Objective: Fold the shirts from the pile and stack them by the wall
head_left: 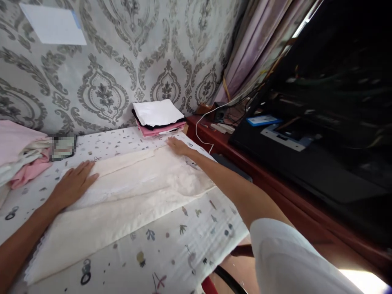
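A cream garment point(122, 208) with a lacy edge lies stretched lengthwise over the printed cloth, its long sides folded inward. Near its far left part my left hand point(73, 183) rests flat, fingers stretched out over the fabric's edge. My right hand point(177, 146) lies at the far right corner of the garment, palm down with fingers extended. Some bunched fabric point(186, 181) shows at the garment's right end, below my right forearm. Neither hand grips anything.
A stack of folded clothes point(159, 113) sits against the patterned wall. Pink and white clothes point(24, 143) are heaped at left, beside a blurred phone-like object point(63, 148). To the right are a red-brown cabinet point(220, 143), a white cable point(202, 134) and a large glossy black panel point(321, 110).
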A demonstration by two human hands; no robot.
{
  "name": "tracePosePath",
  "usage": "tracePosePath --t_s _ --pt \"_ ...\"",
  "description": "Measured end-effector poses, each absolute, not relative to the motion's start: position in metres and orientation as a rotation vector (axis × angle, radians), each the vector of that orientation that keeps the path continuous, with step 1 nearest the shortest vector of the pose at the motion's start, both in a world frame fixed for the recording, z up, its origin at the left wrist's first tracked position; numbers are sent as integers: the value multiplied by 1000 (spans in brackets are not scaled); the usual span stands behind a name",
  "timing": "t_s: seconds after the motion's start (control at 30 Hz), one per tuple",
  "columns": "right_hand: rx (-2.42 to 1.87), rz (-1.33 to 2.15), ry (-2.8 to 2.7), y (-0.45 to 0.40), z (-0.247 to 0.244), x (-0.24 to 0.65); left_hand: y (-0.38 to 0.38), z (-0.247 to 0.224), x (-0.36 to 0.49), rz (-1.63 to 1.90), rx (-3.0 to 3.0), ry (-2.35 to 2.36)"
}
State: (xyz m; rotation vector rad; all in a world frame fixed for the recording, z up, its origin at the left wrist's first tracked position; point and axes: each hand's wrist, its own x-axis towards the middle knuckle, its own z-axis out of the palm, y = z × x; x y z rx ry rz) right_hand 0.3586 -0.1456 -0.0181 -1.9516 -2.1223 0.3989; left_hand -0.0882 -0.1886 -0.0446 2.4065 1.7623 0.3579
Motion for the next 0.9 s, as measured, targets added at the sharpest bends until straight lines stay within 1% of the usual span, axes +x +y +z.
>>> tracePosePath --t_s 0.1,0.2,0.3,0.47,0.57,0.67,0.73,0.8,0.9 --pt "-1970 336 -2040 -165 -6 360 -195 -30 -88 513 2251 1749" --pt "-1876 323 -2063 -198 1 355 -220 -14 -87 607 2180 1751" --pt "-1613 321 -2223 -242 4 335 -261 -10 -81 473 2307 1667" --pt "-1287 353 -2488 -309 -5 284 -312 -31 -76 242 2549 1521" --pt "-1232 381 -2599 -326 -17 266 -319 -40 -77 231 2557 1541" --pt "-1274 380 -2599 -329 -21 263 -322 -32 -76 241 2487 1526" --pt "-1295 381 -2574 -328 -17 262 -321 -21 -77 303 2394 1505" --pt "-1270 361 -2561 -329 -11 253 -312 -8 -82 456 2281 1523" --pt "-1137 306 -2556 -336 -2 219 -280 7 -97 696 2118 1685"
